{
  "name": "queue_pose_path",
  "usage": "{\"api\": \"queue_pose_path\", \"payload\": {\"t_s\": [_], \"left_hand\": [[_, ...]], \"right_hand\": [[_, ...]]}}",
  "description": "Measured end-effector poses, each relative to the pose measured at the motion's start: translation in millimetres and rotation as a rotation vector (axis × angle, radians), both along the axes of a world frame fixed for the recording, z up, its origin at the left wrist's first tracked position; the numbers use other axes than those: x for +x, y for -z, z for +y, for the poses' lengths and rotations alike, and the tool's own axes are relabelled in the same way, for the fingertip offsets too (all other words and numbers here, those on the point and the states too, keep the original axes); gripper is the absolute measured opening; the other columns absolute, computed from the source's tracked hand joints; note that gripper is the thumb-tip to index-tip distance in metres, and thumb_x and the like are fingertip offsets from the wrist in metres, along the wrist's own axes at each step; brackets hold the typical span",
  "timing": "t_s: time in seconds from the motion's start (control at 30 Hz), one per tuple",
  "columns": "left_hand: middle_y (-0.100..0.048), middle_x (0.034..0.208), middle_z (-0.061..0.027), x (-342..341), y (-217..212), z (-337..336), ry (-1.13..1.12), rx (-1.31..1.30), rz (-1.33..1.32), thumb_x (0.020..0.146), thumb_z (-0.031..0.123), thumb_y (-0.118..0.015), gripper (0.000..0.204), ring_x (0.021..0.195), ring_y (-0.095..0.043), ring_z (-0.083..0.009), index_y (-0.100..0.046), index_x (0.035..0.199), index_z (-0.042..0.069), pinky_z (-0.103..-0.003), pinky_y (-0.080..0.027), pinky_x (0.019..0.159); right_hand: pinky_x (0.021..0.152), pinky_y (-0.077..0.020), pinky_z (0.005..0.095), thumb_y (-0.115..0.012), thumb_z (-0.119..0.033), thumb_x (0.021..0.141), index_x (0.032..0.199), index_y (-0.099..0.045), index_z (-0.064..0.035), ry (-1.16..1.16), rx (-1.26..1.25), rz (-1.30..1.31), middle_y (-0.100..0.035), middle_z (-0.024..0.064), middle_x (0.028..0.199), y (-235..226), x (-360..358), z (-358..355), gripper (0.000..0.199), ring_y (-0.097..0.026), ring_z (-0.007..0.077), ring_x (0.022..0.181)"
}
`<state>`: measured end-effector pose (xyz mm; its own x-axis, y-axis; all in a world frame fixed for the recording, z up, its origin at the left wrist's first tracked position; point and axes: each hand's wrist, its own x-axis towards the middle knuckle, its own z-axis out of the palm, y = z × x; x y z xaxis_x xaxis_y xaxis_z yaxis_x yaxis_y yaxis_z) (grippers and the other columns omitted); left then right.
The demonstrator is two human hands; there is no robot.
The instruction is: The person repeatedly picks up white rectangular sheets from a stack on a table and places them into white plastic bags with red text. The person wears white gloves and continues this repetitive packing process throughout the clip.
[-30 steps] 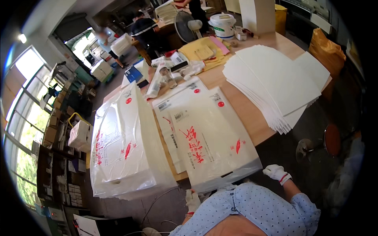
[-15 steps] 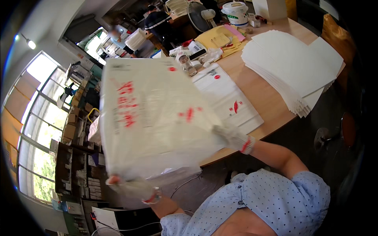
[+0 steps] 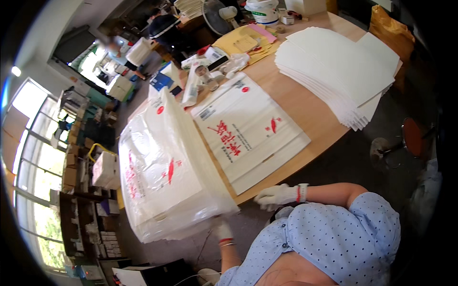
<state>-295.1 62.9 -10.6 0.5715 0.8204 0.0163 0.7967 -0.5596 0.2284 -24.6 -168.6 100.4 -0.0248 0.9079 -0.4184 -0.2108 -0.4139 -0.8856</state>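
Note:
A clear plastic sack (image 3: 210, 205) holding flat white printed bags (image 3: 157, 176) lies at the left edge of the table, its loose end drooping over the near side. My left hand (image 3: 224, 232), in a white knit glove with a red cuff, is low beside the sack's near corner. Its fingers are blurred and partly hidden there. My right hand (image 3: 279, 196), gloved the same way, hovers just off the table's front edge with fingers extended and nothing in them. Close by it, a flat stack of white bags with red print (image 3: 253, 133) rests on the tabletop.
A fanned stack of white sheets (image 3: 334, 66) covers the right part of the wooden table (image 3: 298, 107). Toward the back are a glass jar (image 3: 206, 78), yellow envelopes (image 3: 243, 43), a fan (image 3: 217, 16) and a white bucket (image 3: 262, 10). A stool (image 3: 412, 137) stands right; people are farther off.
The plastic sack, held up in both hands before, has come down onto the table's left side. My right hand has let go and drawn back; my left hand has moved right, toward my body.

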Motion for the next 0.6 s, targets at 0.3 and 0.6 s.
{"api": "queue_pose_path", "payload": {"t_s": [0.3,0.6], "left_hand": [[-0.06,0.093,-0.0112,292.2,-31.9,-78.3,0.459,-0.128,-0.086,0.079,0.032,-0.062,0.024,0.103,-0.048,-0.0276,-0.063,0.087,0.009,-0.04,-0.04,0.087],[-0.065,0.095,-0.0099,310.4,-63.9,-71.4,0.626,-0.303,0.271,0.085,0.038,-0.05,0.031,0.095,-0.057,-0.0314,-0.063,0.093,0.011,-0.041,-0.044,0.084]], "right_hand": [[0.061,-0.0527,0.0262,-0.051,-0.02,0.092,0.117,-0.051,-0.0007,0.695,-0.289,-0.045,-0.062,0.0091,0.089,56.9,60.3,-141.1,0.031,-0.061,0.0138,0.069],[0.065,-0.0545,0.0266,-0.05,-0.025,0.092,0.119,-0.051,-0.0015,0.485,-0.276,-0.033,-0.064,0.0111,0.095,67.2,61.5,-86.2,0.035,-0.064,0.0154,0.075]]}}
